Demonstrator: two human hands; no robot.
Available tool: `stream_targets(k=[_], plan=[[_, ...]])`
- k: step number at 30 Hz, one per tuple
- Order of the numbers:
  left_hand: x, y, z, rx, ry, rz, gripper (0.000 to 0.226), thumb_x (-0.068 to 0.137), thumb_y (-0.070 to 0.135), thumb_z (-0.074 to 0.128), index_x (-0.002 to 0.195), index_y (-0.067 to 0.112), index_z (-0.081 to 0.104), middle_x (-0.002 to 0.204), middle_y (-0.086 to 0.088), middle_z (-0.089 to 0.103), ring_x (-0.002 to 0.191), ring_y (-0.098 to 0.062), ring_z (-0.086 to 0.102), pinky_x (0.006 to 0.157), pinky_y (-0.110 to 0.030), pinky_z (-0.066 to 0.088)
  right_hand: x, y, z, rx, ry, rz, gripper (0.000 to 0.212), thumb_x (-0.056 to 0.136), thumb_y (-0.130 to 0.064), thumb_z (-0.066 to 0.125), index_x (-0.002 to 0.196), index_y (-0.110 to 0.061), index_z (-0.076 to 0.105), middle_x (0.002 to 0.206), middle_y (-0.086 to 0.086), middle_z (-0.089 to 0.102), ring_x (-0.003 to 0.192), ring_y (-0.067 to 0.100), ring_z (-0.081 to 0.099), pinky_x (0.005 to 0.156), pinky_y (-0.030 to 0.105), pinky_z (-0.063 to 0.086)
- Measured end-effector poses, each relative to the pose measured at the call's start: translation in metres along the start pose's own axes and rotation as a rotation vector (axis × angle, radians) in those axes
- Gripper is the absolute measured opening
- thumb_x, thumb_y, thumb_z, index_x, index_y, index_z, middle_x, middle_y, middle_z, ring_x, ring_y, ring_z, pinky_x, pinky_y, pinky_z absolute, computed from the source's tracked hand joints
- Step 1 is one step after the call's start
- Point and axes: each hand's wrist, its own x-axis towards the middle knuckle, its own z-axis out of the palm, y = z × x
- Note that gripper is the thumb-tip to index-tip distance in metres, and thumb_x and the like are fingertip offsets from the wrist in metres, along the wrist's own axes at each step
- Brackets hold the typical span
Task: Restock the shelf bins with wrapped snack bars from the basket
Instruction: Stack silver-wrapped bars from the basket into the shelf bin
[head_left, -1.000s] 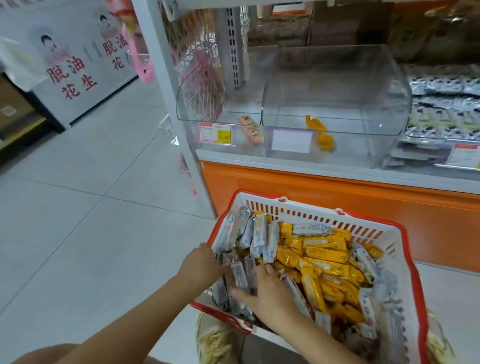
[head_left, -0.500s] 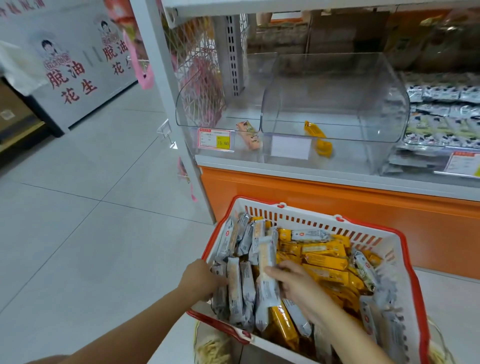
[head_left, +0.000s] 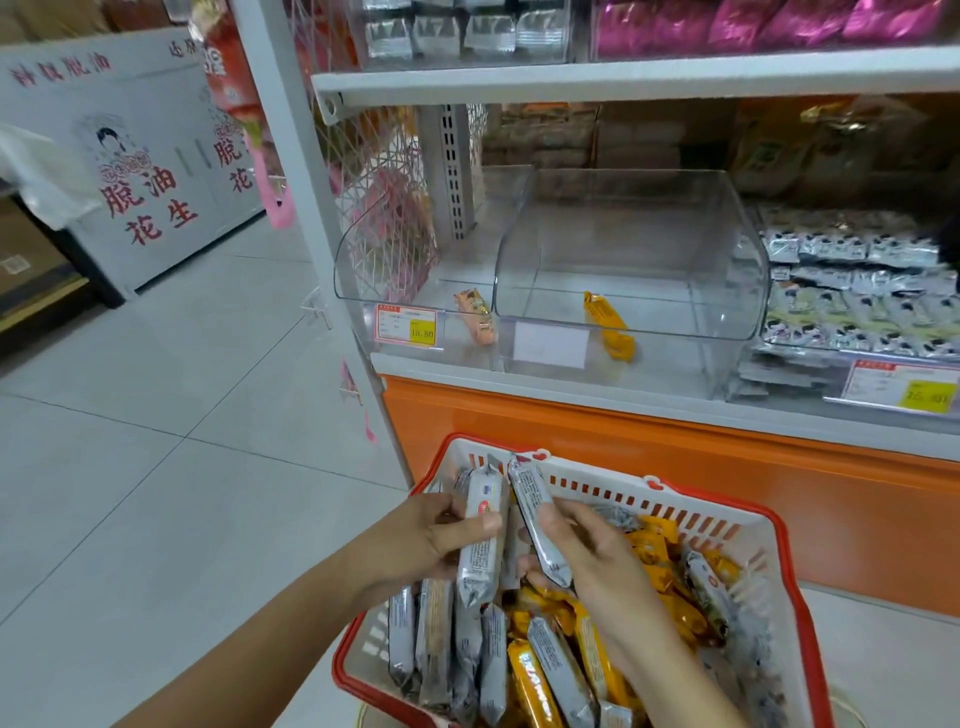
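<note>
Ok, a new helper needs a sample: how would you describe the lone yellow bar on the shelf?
Above the orange base panel, find the wide clear bin with the blank white label. One yellow bar lies inside; the left bin holds a peach bar instead.

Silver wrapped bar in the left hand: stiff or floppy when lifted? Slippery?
Probably stiff: the silver bar stands straight though the left hand grips only its middle. Likely light: one hand's pinch holds it upright. Its glossy wrapper may be slippery.
</note>
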Motion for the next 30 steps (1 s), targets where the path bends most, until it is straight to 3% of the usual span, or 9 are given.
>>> stream_targets(k=[3,5,8,10,14,17,24,28,30], plan=[[0.004,0.006,0.006,-0.120,-0.051,0.001,0.044,0.086,0.037,0.066,0.123,0.013,0.058,0.112,-0.004,0.070,0.102,-0.016,0.067,0.093,-0.035,0.052,0.001,-0.007,-0.004,0.072,0.050,-0.014,0.029,0.075,-0.062,0.062,0.098,-0.046,0.069,0.104,-0.008,0.072,0.102,0.015,0.067,0.097,0.046,0.050],[0.008,0.011,0.012,-0.124,-0.029,0.008,0.041,0.086,0.036,0.066,0.119,0.013,0.062,0.113,-0.004,0.070,0.108,-0.020,0.065,0.101,-0.044,0.047,0.002,-0.008,-0.007,0.149,0.095,-0.001,0.034,0.080,-0.060,0.062,0.107,-0.040,0.069,0.111,-0.006,0.070,0.108,0.016,0.064,0.100,0.047,0.047],[0.016,0.019,0.019,-0.071,0.059,0.031,0.040,0.084,0.042,0.066,0.113,0.014,0.064,0.112,0.002,0.070,0.108,-0.019,0.064,0.094,-0.038,0.052,0.003,-0.013,-0.011,0.211,0.107,0.033,0.021,0.091,-0.038,0.060,0.111,-0.035,0.068,0.114,-0.008,0.069,0.109,0.012,0.063,0.101,0.045,0.046],[0.020,0.028,0.023,-0.085,0.091,0.023,0.042,0.087,0.045,0.062,0.114,0.012,0.062,0.113,-0.002,0.067,0.107,-0.024,0.064,0.082,-0.032,0.056,0.003,-0.015,-0.015,0.180,0.092,0.021,0.028,0.088,-0.035,0.063,0.116,-0.037,0.065,0.119,-0.015,0.065,0.112,0.005,0.058,0.102,0.039,0.045],[0.025,0.050,0.026,-0.221,0.016,0.030,0.030,0.094,0.025,0.056,0.116,0.006,0.062,0.113,-0.012,0.068,0.102,-0.025,0.066,0.089,-0.041,0.054,-0.001,-0.029,-0.024,0.179,0.085,-0.093,0.026,0.085,-0.035,0.067,0.108,-0.046,0.062,0.105,-0.027,0.066,0.095,-0.015,0.059,0.077,0.016,0.044],[0.025,0.068,0.028,-0.184,-0.051,0.111,0.041,0.082,0.030,0.067,0.119,0.010,0.063,0.118,-0.007,0.068,0.112,-0.023,0.063,0.098,-0.042,0.049,-0.005,-0.040,-0.035,0.190,0.146,-0.203,0.037,0.080,-0.034,0.067,0.117,-0.038,0.063,0.111,-0.021,0.068,0.102,-0.006,0.062,0.079,0.019,0.047],[0.025,0.100,0.047,-0.167,-0.018,0.190,0.053,0.066,0.032,0.073,0.113,0.008,0.068,0.107,-0.006,0.072,0.101,-0.021,0.068,0.087,-0.033,0.055,-0.014,-0.062,-0.052,0.221,0.217,-0.370,0.038,0.074,-0.024,0.068,0.111,-0.026,0.066,0.106,-0.009,0.072,0.098,0.006,0.068,0.073,0.016,0.053],[0.027,0.112,0.056,-0.186,-0.015,0.185,0.044,0.073,0.026,0.073,0.111,0.004,0.067,0.101,-0.008,0.073,0.093,-0.020,0.070,0.075,-0.029,0.058,-0.019,-0.065,-0.053,0.052,0.278,-0.403,0.047,0.073,-0.041,0.070,0.119,-0.037,0.062,0.115,-0.019,0.067,0.107,-0.001,0.062,0.085,0.023,0.053],[0.029,0.117,0.063,-0.200,-0.013,0.184,0.035,0.080,0.022,0.072,0.109,0.005,0.067,0.099,-0.008,0.074,0.087,-0.017,0.071,0.064,-0.023,0.056,-0.020,-0.066,-0.054,-0.187,0.373,-0.434,0.065,0.064,-0.064,0.075,0.123,-0.043,0.056,0.123,-0.030,0.054,0.114,-0.011,0.050,0.091,0.013,0.043]])
